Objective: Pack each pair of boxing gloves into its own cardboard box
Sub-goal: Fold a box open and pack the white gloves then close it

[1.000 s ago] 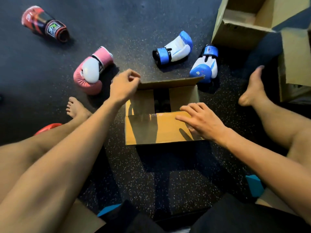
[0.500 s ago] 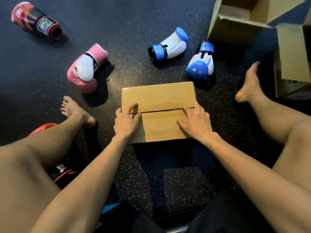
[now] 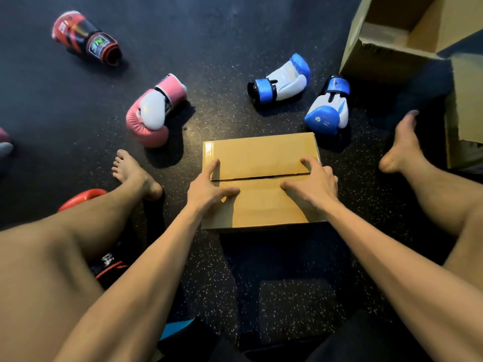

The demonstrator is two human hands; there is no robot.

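Observation:
A small cardboard box (image 3: 261, 158) sits on the dark floor between my legs, its two top flaps folded flat with a thin seam between them. My left hand (image 3: 209, 186) rests spread on the left of the lid, and my right hand (image 3: 312, 185) on the right, fingers across the seam. Beyond the box lie two blue-and-white gloves (image 3: 281, 81) (image 3: 328, 108), a pink-and-white glove (image 3: 153, 113) and a red-and-black glove (image 3: 83, 37). Another red glove (image 3: 81, 198) pokes out under my left leg.
Two open cardboard boxes stand at the top right (image 3: 386, 45) and right edge (image 3: 465, 111). My bare feet (image 3: 133, 173) (image 3: 402, 145) flank the closed box. A bit of a further pink glove (image 3: 4, 142) shows at the left edge.
The box's flaps were open a second ago, with my left hand on the far flap; both flaps are now shut flat. My hands have spread wider apart on the lid.

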